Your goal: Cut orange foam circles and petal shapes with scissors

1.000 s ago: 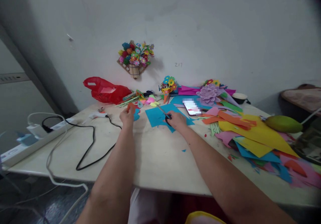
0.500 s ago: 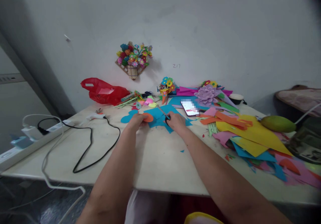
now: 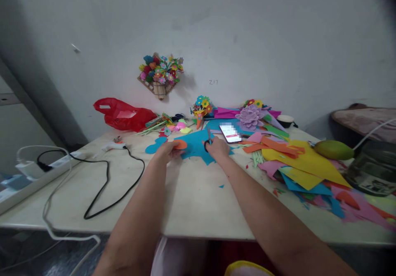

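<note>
Between the fingers of my left hand [image 3: 169,150] is a small rounded piece of orange craft foam or paper [image 3: 180,145]. A blue cut-out with rounded lobes [image 3: 155,145] lies just beyond that hand. My right hand [image 3: 218,148] is closed round the dark handles of a pair of scissors [image 3: 207,145], whose blades point up and away from me. Under the scissors and between my hands spreads a blue sheet [image 3: 194,146] with a jagged near edge. A tiny blue scrap [image 3: 221,186] lies nearer to me.
A phone [image 3: 229,133] lies behind my right hand. Coloured sheets and scraps [image 3: 305,164], a mango [image 3: 334,149] and a jar [image 3: 373,168] crowd the right. Leftward are a glue gun [image 3: 114,145], its black cord, a power strip [image 3: 58,166] and a red bag [image 3: 123,115].
The scissors have turned from pointing left across the blue sheet to pointing more steeply away from me. My left hand still holds the orange piece. The whole view has shifted slightly.
</note>
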`<state>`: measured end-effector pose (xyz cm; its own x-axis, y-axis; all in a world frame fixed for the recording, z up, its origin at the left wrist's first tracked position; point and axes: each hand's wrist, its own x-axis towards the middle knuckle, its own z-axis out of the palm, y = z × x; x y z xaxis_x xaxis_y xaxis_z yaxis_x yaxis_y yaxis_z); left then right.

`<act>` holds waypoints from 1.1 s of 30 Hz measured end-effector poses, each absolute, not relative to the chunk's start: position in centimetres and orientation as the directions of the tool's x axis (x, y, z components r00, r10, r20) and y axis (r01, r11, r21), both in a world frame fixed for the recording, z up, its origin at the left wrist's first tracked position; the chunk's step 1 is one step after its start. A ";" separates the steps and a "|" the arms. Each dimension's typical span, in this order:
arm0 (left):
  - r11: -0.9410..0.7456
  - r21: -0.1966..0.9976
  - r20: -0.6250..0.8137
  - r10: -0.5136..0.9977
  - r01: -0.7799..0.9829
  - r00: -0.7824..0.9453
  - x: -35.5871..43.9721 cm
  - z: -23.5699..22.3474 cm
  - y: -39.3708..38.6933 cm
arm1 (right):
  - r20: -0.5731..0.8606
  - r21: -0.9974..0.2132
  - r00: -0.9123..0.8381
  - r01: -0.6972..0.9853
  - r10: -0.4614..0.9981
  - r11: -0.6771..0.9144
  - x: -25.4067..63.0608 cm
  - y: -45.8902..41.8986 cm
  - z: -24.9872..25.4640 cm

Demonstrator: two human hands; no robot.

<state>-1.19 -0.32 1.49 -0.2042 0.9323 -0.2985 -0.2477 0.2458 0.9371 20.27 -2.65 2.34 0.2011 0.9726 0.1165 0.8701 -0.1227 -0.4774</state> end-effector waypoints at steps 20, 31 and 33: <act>0.027 0.965 -0.068 0.987 -0.260 -0.147 0.9 -0.6 0.0 | 0.125 -0.458 0.059 0.889 0.990 0.005 19.6 -2.5 2.1; 0.285 0.959 -0.285 0.958 -0.011 -0.035 0.0 2.4 -2.5 | 0.127 -0.361 -0.032 0.930 0.991 0.076 19.8 -2.2 1.6; 0.337 0.936 -0.337 0.941 0.105 -0.015 0.3 3.0 -2.9 | 0.129 -0.401 -0.012 0.914 0.992 0.063 19.9 -2.0 1.4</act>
<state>0.25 -2.92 2.97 -0.0153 0.9413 -0.3373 0.1051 0.3369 0.9356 19.88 -2.03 1.44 -0.0115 0.9916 0.1292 0.9140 0.0629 -0.4007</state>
